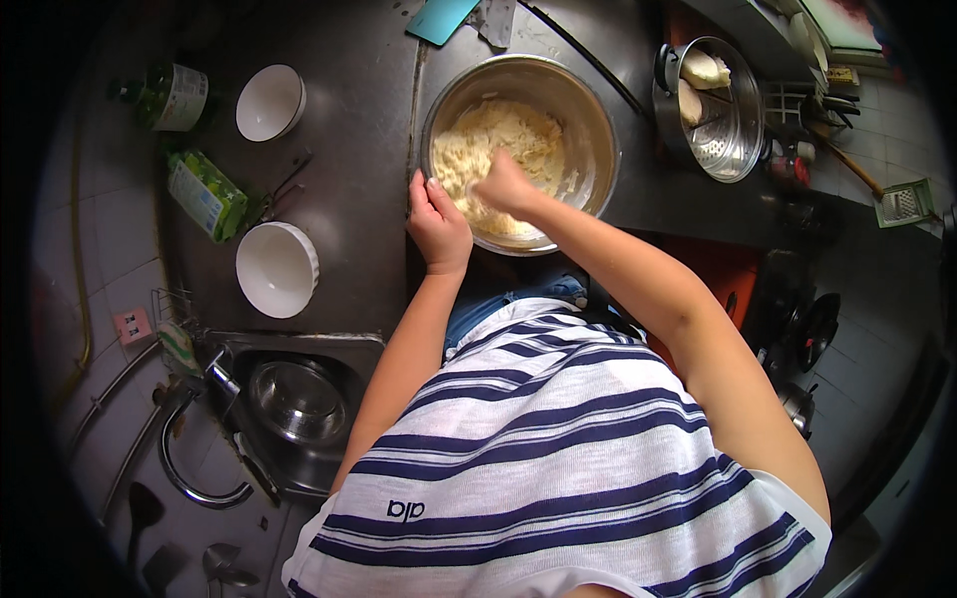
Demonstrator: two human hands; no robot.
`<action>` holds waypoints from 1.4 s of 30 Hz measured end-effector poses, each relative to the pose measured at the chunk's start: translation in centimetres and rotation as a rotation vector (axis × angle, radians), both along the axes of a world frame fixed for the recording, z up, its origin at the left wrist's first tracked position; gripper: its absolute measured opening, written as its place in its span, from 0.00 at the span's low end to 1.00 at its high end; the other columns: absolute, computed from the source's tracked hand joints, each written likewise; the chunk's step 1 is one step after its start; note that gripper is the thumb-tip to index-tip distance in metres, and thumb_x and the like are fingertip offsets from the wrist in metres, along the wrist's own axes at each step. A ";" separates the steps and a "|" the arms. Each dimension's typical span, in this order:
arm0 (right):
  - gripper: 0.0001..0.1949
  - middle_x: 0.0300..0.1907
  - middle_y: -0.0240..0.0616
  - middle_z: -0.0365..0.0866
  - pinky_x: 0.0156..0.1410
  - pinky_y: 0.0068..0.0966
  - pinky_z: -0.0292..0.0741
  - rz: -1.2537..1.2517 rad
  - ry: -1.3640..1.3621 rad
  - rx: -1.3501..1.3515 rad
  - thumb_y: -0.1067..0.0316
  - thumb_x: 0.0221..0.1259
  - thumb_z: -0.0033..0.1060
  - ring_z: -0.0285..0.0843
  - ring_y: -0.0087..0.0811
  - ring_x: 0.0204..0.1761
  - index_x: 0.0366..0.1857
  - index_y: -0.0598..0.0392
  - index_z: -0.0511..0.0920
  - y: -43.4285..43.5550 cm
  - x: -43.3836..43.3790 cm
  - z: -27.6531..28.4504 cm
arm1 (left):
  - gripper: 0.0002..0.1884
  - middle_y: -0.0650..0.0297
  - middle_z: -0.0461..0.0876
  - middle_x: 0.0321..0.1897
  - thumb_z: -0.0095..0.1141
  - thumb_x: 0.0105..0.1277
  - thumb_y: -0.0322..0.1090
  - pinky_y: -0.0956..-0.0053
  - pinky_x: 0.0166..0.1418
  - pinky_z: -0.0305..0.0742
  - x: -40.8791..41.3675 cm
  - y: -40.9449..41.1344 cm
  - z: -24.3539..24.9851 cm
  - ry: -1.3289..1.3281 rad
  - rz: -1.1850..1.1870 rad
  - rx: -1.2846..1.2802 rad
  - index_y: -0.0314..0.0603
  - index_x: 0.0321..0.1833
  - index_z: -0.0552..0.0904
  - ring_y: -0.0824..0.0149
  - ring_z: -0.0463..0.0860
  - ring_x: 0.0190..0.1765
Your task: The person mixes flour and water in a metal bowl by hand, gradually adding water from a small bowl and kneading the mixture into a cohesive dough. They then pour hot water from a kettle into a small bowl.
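Observation:
A large stainless steel bowl (598, 142) sits at the counter's front edge, close to my body. Inside it lies a pale yellow, crumbly floury dough (516, 123), with bits stuck to the wall. My left hand (439, 228) grips the bowl's rim on its near left side, thumb on the edge. Reaching into the bowl, my right hand (508, 185) is curled over the dough at the near left. It is blurred, and its fingertips are partly hidden, so whether it holds anything cannot be made out.
Two white bowls (269, 103) (277, 269) stand left, near a green bottle (176, 97) and a green package (205, 196). Nearer is a sink (366, 359) with a metal basin (299, 400). A steamer pot (721, 142) holding pale pieces stands right. A turquoise sheet (441, 19) lies behind.

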State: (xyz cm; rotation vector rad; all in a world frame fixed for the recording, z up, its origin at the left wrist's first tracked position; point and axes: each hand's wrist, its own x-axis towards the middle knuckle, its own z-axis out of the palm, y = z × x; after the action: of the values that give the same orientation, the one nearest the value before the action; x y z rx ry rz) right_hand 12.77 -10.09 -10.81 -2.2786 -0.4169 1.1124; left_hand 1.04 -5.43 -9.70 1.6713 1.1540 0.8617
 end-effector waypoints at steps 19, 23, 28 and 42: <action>0.26 0.57 0.42 0.78 0.65 0.26 0.70 0.083 0.181 0.341 0.78 0.64 0.52 0.75 0.31 0.59 0.68 0.61 0.67 -3.3 6.4 6.3 | 0.30 0.40 0.64 0.66 0.55 0.73 0.39 0.47 0.73 0.68 -19.4 3.9 3.3 -0.926 0.720 -1.054 0.35 0.69 0.54 0.41 0.69 0.69; 0.28 0.61 0.53 0.75 0.69 0.35 0.69 0.464 -0.180 0.231 0.67 0.62 0.66 0.72 0.43 0.66 0.66 0.61 0.68 -0.3 3.7 6.3 | 0.21 0.33 0.58 0.70 0.49 0.70 0.29 0.43 0.75 0.65 -22.4 5.6 1.3 -1.137 0.627 -1.005 0.26 0.61 0.62 0.36 0.62 0.72; 0.24 0.56 0.55 0.69 0.57 0.47 0.78 0.668 -0.543 0.036 0.69 0.60 0.58 0.70 0.62 0.56 0.62 0.47 0.69 0.6 -1.0 3.1 | 0.27 0.32 0.57 0.71 0.46 0.70 0.27 0.49 0.77 0.64 -23.7 6.9 -1.1 -1.242 0.493 -1.091 0.14 0.67 0.58 0.36 0.60 0.74; 0.18 0.46 0.56 0.76 0.55 0.45 0.75 0.529 -0.669 0.268 0.82 0.50 0.52 0.77 0.57 0.49 0.46 0.53 0.80 -3.6 7.0 3.6 | 0.29 0.42 0.73 0.59 0.44 0.54 0.16 0.44 0.70 0.73 -24.0 10.0 -0.1 -0.767 0.407 -1.131 0.23 0.63 0.66 0.36 0.72 0.64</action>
State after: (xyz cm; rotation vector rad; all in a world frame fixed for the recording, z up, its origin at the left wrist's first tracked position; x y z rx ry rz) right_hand 19.75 -13.64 -7.23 -2.2961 -1.4000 0.4213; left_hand -23.00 4.60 -9.80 0.1459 1.0793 0.7394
